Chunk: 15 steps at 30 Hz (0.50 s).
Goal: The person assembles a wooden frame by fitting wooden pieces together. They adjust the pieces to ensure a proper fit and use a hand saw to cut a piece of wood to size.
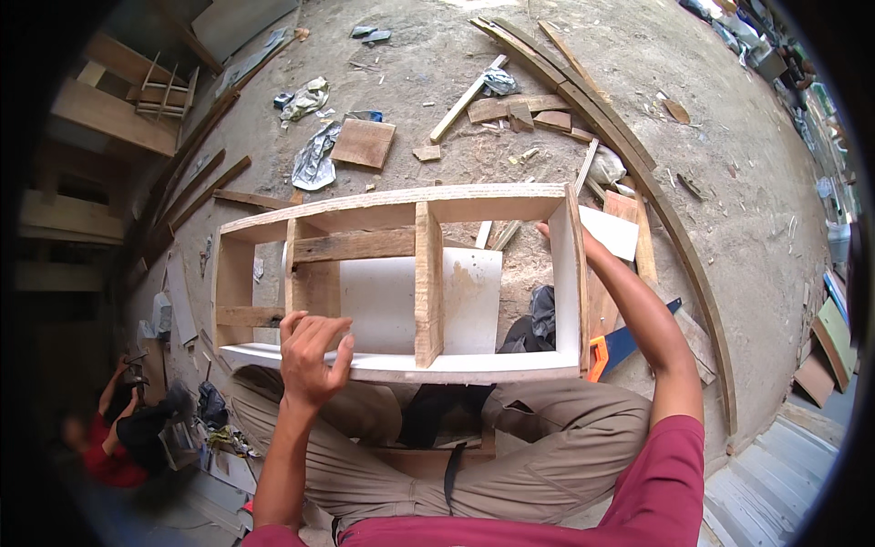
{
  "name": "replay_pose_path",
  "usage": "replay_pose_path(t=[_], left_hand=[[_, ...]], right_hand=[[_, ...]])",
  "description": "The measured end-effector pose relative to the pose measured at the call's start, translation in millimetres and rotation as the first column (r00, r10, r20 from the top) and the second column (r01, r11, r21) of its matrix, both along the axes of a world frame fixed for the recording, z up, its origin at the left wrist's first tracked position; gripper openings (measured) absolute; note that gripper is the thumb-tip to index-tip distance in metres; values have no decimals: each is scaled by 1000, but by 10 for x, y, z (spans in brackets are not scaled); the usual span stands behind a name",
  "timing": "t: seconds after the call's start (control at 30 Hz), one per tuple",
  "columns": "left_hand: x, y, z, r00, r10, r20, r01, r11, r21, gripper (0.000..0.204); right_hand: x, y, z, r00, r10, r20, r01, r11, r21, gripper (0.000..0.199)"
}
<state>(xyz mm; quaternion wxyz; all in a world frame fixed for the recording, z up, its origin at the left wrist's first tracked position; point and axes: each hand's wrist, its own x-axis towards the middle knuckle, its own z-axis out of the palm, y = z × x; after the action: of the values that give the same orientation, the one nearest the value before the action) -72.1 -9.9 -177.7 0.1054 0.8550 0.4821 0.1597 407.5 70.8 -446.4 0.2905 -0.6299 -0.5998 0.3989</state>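
An open rectangular wooden frame [428,287] with inner dividers and white inner faces on its near and right sides is tilted up over my lap. My left hand [314,358] is closed on its near edge, fingers curled over the rim. At the far right corner my right hand [545,230] grips the end panel; most of that hand is hidden by the panel, with only fingertips showing inside. Through the openings a stained white board [469,292] shows below. Beside the frame's right end lies a handsaw [598,357] with an orange handle and blue blade.
Long wooden strips [602,114] curve across the ground ahead and right. A square wood piece [365,143], crumpled plastic [314,162] and offcuts lie beyond the frame. Wooden furniture [118,100] stands at far left. Another person [114,447] sits at lower left.
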Motion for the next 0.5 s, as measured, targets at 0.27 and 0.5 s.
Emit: replay_pose_path(t=[0.27,0.5], left_hand=[[125,44,0,996,37,-76,-43,996,-80,19],[190,60,-3,998,26,-57,-29,998,-51,16]], right_hand=[[-1133,549,-664,837,547,19,-510,793,-334,56],[-1002,482,-681,949,262,175,-275,960,60,47]])
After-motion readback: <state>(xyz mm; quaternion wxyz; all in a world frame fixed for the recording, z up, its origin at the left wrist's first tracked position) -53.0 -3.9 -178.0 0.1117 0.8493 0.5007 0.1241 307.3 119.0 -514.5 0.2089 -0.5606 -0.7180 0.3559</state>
